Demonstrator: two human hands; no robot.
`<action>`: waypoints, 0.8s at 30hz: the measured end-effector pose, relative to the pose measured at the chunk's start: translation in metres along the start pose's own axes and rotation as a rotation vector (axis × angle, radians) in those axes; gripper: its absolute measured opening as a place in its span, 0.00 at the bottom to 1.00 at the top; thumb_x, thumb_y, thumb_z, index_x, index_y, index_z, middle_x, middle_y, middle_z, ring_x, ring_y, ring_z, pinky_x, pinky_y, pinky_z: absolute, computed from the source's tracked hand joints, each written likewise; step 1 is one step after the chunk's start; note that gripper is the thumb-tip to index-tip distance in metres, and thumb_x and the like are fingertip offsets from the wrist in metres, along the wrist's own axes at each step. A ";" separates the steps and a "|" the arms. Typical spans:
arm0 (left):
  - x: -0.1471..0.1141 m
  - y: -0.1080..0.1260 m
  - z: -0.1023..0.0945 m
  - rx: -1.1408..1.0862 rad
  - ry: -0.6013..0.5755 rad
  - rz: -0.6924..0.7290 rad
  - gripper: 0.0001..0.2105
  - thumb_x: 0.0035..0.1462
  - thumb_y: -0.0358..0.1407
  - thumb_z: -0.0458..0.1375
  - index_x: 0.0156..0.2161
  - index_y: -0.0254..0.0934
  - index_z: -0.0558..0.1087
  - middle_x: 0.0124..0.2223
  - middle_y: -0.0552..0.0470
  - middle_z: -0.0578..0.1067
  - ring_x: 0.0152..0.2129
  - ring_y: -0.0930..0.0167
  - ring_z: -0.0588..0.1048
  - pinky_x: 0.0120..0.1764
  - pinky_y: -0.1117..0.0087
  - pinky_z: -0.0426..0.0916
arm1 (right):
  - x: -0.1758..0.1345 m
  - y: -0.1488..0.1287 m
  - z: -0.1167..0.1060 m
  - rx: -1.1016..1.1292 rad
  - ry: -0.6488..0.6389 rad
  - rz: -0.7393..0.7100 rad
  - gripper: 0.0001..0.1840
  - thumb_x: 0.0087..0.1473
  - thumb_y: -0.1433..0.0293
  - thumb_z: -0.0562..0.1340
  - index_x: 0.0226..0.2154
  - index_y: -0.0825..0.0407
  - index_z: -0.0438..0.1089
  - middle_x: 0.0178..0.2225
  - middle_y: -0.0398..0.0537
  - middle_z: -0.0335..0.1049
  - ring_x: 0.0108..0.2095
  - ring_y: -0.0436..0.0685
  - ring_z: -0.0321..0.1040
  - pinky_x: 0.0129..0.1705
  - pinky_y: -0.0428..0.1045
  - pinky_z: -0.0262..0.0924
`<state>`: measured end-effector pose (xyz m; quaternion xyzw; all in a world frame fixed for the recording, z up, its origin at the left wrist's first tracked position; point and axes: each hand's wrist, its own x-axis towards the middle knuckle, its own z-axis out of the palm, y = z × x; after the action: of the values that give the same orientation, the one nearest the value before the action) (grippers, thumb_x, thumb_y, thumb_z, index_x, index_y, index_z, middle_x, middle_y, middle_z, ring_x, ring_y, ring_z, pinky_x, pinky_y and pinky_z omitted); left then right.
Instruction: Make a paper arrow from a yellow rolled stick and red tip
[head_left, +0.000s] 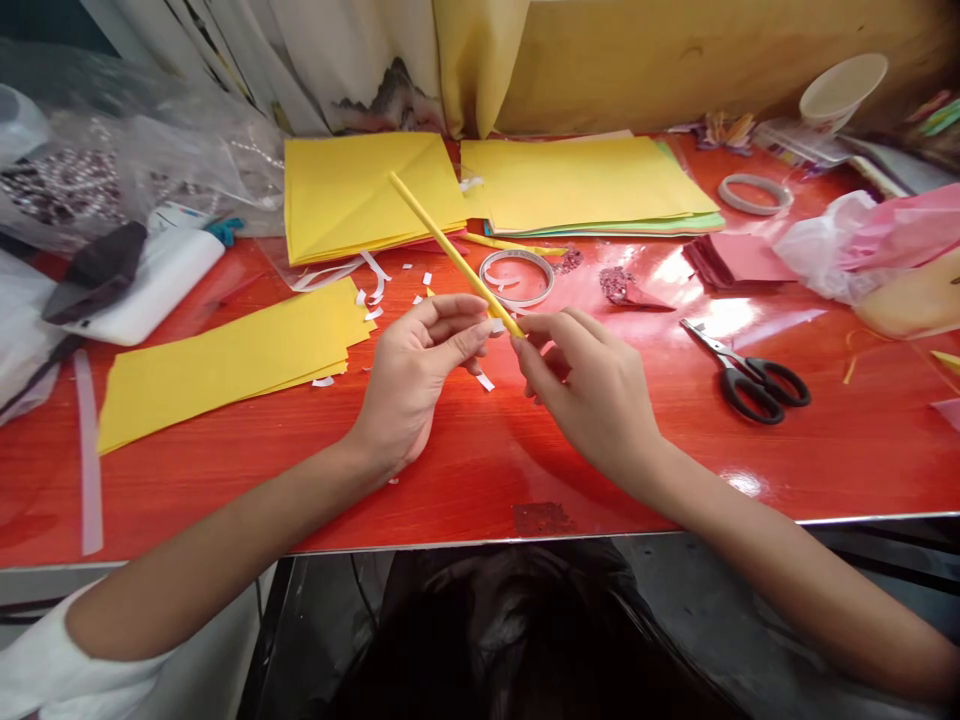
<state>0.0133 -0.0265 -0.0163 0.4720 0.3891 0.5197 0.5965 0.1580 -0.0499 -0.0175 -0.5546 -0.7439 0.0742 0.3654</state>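
A thin rolled yellow paper tube (442, 241) slants up and leftward from between my two hands. My right hand (589, 385) pinches its lower end between thumb and index finger. Beside that end, the thumb and index finger of my left hand (416, 375) close against the tube. A small white scrap (496, 325) shows at the left thumb tip, lying against the tube; whether it is stuck there I cannot tell. Just beyond the hands lies a tape roll (517, 278), with white scraps (486, 382) scattered around on the red table (480, 500).
Cut yellow paper strips (225, 360) lie at left, yellow sheets (367, 195) and another stack (577, 185) behind. Black-handled scissors (750, 380), dark red paper squares (739, 260) and a second tape roll (754, 194) are right. A plastic bag (187, 150) fills the far left.
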 end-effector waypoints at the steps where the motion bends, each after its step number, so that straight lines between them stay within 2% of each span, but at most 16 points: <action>1: 0.000 0.000 0.000 0.006 0.013 0.007 0.07 0.47 0.32 0.62 0.35 0.36 0.72 0.33 0.53 0.74 0.27 0.78 0.71 0.28 0.76 0.66 | 0.000 0.000 0.000 -0.026 0.015 -0.011 0.06 0.56 0.72 0.54 0.34 0.55 0.67 0.30 0.46 0.68 0.24 0.46 0.65 0.24 0.43 0.57; 8: 0.002 0.000 -0.005 0.014 0.050 -0.015 0.08 0.48 0.31 0.62 0.37 0.37 0.74 0.34 0.52 0.75 0.27 0.77 0.72 0.31 0.76 0.68 | -0.003 0.001 0.003 -0.230 0.080 -0.096 0.08 0.57 0.72 0.52 0.34 0.55 0.66 0.30 0.48 0.69 0.24 0.48 0.65 0.22 0.45 0.56; 16: 0.003 -0.003 -0.007 -0.001 0.030 -0.059 0.05 0.49 0.31 0.62 0.33 0.35 0.75 0.34 0.51 0.75 0.32 0.75 0.73 0.35 0.74 0.69 | -0.005 0.000 0.002 -0.272 0.088 -0.125 0.09 0.58 0.71 0.51 0.34 0.54 0.66 0.29 0.48 0.68 0.25 0.48 0.65 0.22 0.45 0.56; 20: 0.005 -0.005 -0.010 0.008 0.019 -0.083 0.05 0.47 0.33 0.63 0.31 0.34 0.75 0.32 0.51 0.75 0.29 0.76 0.72 0.35 0.73 0.69 | -0.004 0.000 0.001 -0.271 0.098 -0.118 0.09 0.58 0.71 0.51 0.33 0.54 0.66 0.28 0.48 0.68 0.24 0.49 0.65 0.22 0.45 0.56; 24: 0.006 -0.004 -0.012 0.021 0.022 -0.076 0.05 0.47 0.33 0.63 0.32 0.35 0.75 0.33 0.51 0.74 0.32 0.75 0.72 0.35 0.73 0.68 | -0.003 0.001 0.001 -0.291 0.094 -0.103 0.09 0.58 0.70 0.51 0.33 0.54 0.66 0.28 0.48 0.69 0.24 0.49 0.65 0.21 0.45 0.56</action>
<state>0.0037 -0.0182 -0.0227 0.4573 0.4187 0.4978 0.6064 0.1585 -0.0521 -0.0204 -0.5656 -0.7565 -0.0790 0.3188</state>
